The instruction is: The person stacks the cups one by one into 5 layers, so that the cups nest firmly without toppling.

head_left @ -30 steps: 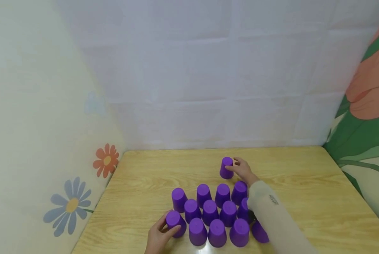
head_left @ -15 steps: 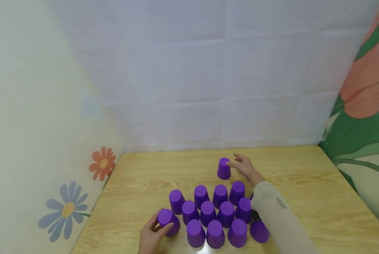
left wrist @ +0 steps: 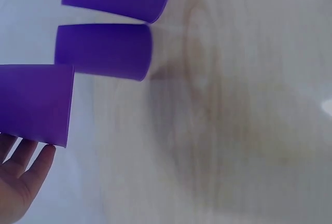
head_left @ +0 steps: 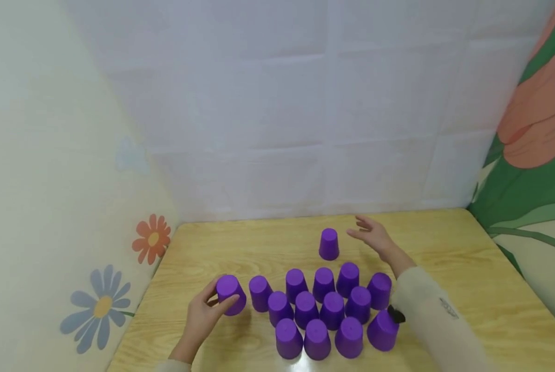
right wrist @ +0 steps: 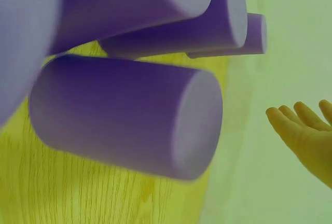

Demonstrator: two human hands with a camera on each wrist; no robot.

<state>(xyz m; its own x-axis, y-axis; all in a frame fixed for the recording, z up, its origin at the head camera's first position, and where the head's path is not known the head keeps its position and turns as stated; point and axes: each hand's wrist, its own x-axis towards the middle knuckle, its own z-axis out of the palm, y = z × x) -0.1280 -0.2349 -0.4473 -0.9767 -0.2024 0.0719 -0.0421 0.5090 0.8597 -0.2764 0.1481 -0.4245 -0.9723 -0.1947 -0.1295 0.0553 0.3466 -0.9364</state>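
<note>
Left hand (head_left: 202,316) grips purple cup (head_left: 231,294); right hand (head_left: 376,236) open near lone cup (head_left: 329,244).

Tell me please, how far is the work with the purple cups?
One lone cup stands upside down behind the cluster, and the right hand is open beside it. The left hand holds a lifted cup. The cluster's cups remain standing on the table.

Cups (head_left: 323,310): uniform purple, no markings. Table (head_left: 444,248): light yellowish wood with darker grain lines. Back wall (head_left: 305,103): pale lilac-white with faint grid creases. Left wall (head_left: 49,181): cream, printed with an orange flower (head_left: 154,238) and a grey-blue flower (head_left: 101,306), both yellow-centred. Right wall (head_left: 533,181): green with a salmon-pink flower. Sleeve (head_left: 437,320): beige.
</note>
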